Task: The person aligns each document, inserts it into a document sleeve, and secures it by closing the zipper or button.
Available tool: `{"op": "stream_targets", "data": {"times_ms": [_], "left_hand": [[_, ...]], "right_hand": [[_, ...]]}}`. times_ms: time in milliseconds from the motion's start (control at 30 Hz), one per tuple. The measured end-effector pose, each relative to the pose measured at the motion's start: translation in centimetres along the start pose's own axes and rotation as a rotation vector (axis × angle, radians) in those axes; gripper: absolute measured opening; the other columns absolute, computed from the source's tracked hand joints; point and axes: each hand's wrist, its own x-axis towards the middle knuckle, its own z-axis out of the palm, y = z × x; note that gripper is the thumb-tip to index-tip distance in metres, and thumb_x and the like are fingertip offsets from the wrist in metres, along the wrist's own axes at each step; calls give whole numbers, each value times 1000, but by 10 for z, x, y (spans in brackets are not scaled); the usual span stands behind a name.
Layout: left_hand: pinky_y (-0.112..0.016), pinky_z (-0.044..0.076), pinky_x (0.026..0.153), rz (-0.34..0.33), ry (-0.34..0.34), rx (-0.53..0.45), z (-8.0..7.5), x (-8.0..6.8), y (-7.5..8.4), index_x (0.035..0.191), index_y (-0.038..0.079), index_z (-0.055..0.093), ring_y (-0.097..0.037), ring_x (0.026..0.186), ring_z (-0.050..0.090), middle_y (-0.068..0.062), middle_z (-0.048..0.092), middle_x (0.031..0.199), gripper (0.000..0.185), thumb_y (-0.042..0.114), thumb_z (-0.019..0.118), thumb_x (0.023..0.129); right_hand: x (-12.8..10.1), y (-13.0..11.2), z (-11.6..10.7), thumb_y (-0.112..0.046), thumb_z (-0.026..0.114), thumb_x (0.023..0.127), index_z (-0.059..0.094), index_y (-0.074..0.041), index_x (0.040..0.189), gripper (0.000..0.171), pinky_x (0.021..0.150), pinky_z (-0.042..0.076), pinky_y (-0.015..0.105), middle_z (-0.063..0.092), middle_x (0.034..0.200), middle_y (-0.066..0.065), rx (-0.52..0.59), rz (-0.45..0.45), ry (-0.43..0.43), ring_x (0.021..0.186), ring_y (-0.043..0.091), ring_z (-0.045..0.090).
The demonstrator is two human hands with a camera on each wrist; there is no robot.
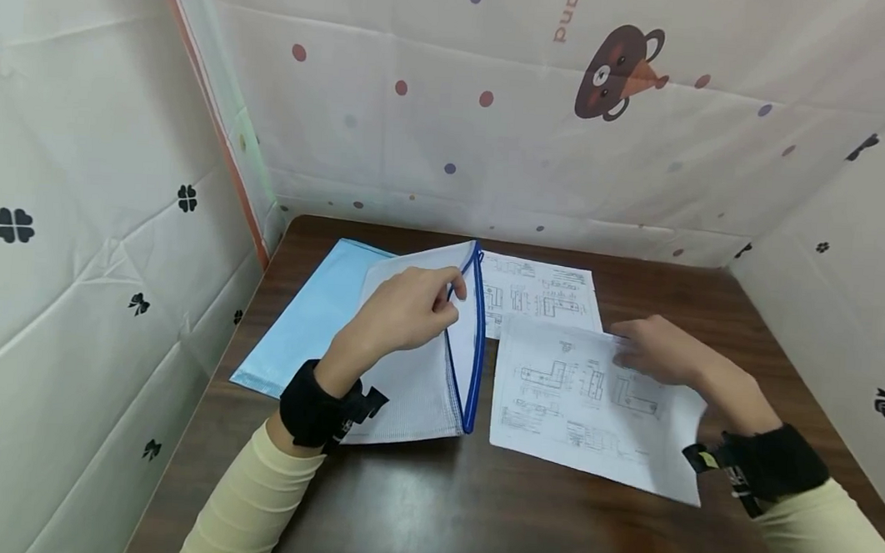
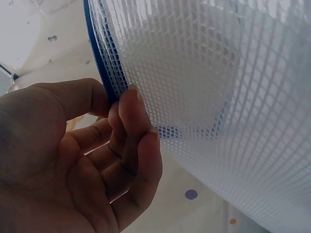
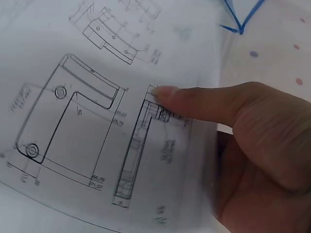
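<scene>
On the brown table [image 1: 400, 508], a white mesh pouch [image 1: 415, 375] with a blue zipper edge is lying just left of the middle, and the left hand [image 1: 403, 312] is pinching its upper flap, lifting that flap off the lower layer so the mouth is gaping along the blue edge. From the left wrist view, the fingers [image 2: 138, 141] are curling round the blue zipper edge [image 2: 104, 68] with the thumb pressing from the other side, so this hand is clamped on the pouch. Beneath the pouch and sticking out to its left, a light blue folder [image 1: 305, 319] is lying flat on the table.

To the right, the right hand [image 1: 660, 350] is holding a sheet of paper [image 1: 579, 401] printed with technical drawings; the right wrist view is showing the thumb [image 3: 194, 102] lying on top of the sheet and the rest of the hand beneath it, so it is gripping the paper at its right side. That sheet is sitting just beside the pouch's open edge, not touching it. Behind it, a second printed sheet [image 1: 539, 290] is lying flat, partly tucked under the pouch. White patterned cloth walls [image 1: 540, 131] are standing around the table.
</scene>
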Motion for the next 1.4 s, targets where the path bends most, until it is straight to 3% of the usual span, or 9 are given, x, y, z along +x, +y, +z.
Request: {"op": "stream_targets", "data": {"times_ms": [100,200,267,367,433,667,800,1133,1400], "left_hand": [[-29,40,53,-1,-3,17,-1,1,1,115,13,69,-17,59,53,0,55,67,19,9,61,99],[-29,41,53,-4,-10,20,-1,1,3,115,14,69,-16,59,53,0,56,68,19,10,61,99],[-29,41,53,-1,-15,14,0,1,3,115,14,69,-16,59,53,0,56,68,19,10,61,99],[-28,40,52,8,-18,7,2,-1,5,115,13,69,-16,59,53,0,56,67,19,9,61,99],[-28,40,52,10,-22,1,3,-3,6,116,13,70,-16,58,53,0,56,67,19,9,61,99],[-28,39,52,11,-42,-13,7,-3,7,117,12,70,-15,57,52,1,56,67,21,9,62,98],[-28,38,52,20,-48,-2,7,-1,6,118,11,70,-15,57,52,1,55,67,22,8,61,98],[-28,39,53,11,-49,14,8,0,5,117,14,69,-15,58,52,1,55,67,21,9,61,98],[-28,40,54,8,-57,10,10,1,5,116,15,69,-15,59,53,1,56,69,19,9,62,99]], "right_hand": [[-11,10,2,-10,74,98,62,10,135,44,71,60,40,74,111,19,54,11,-40,80,19,67],[-21,23,10,-18,71,101,53,14,143,56,87,58,51,69,126,26,102,10,-94,98,27,69],[-26,31,16,-20,68,104,55,11,142,51,91,56,53,69,124,22,163,-8,-140,102,28,67],[-34,39,27,-18,63,107,63,-1,131,29,81,57,40,70,108,9,282,-54,-184,92,22,68],[-40,42,33,-13,62,108,65,-3,125,20,73,55,32,68,99,1,318,-91,-158,83,15,67],[-65,42,32,-7,61,107,66,-1,124,18,67,52,28,67,94,-3,214,-58,148,75,8,62],[-78,41,26,-11,57,110,62,-5,119,12,56,50,28,62,84,0,306,-29,221,64,12,62],[-94,37,27,-26,50,114,47,-8,144,35,55,61,48,72,102,18,734,64,211,72,34,76],[-97,34,33,-23,47,115,43,-3,145,36,59,62,44,74,106,14,866,75,234,80,38,77]]}}
